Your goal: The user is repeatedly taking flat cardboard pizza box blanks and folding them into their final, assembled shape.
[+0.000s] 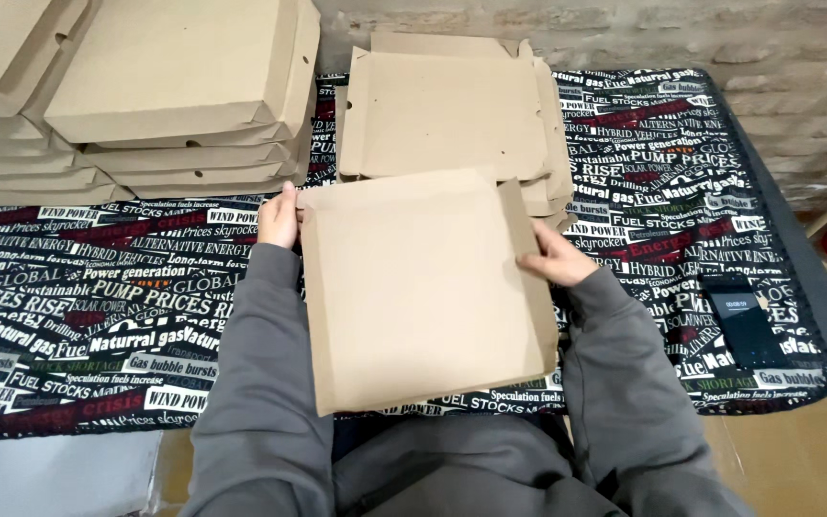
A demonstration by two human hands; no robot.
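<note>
A tabletop (88,287) draped in a black cloth printed with headlines carries folded cardboard boxes (160,91) stacked far left and flat blanks (447,115) piled far centre, within reach. At the near edge, a cardboard sheet (418,287) is steadied from both sides: left hand (278,218) fingers curl over its far-left corner, right hand (552,258) fingers pinch its right flap. A dark phone (744,321) lies at right.

Stack of folded cardboard boxes (174,96) at far left, printed black tablecloth (98,316), small dark device (744,321), brick wall (720,38)
</note>
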